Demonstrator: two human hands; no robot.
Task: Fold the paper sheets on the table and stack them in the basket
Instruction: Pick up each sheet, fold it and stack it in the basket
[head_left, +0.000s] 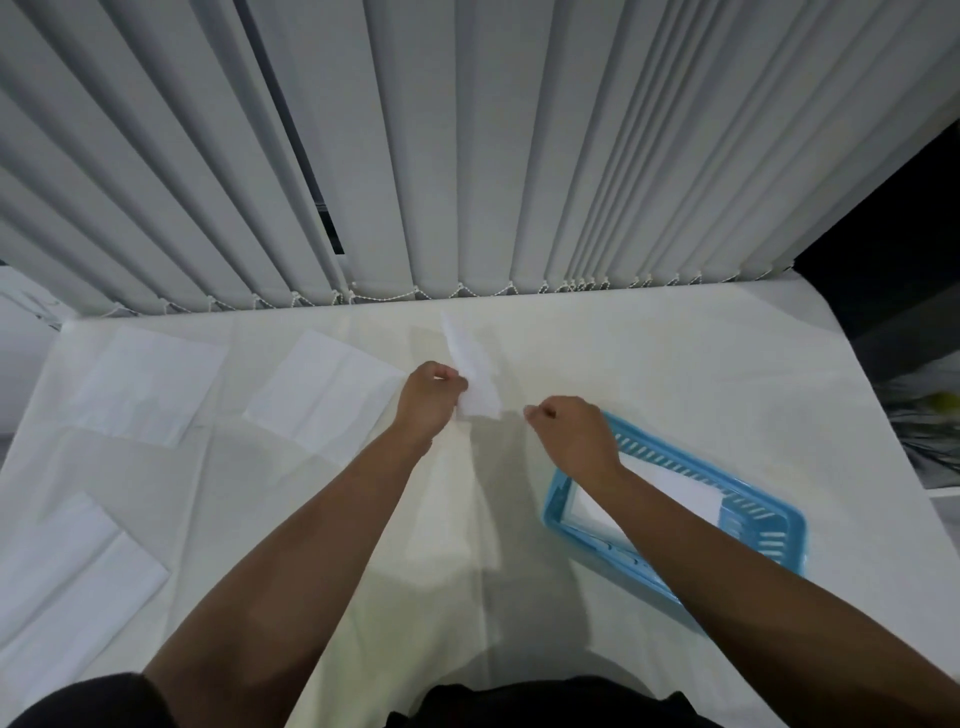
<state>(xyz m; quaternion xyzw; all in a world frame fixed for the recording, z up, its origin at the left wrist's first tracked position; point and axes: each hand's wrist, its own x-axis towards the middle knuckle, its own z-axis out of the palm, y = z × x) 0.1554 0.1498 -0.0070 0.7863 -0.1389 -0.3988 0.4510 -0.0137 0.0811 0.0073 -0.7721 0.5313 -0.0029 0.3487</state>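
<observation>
White paper, thin and floppy: the left hand pinches the near corner of a folded paper strip held up over the tablecloth, fingers clamped on it. The right hand hovers just beside, fingers curled together, apparently holding nothing. Such a light sheet will likely sag and crease easily, so gripping the opposite edge looks wise. A blue basket sits right, folded paper inside; flat sheets wait left.
</observation>
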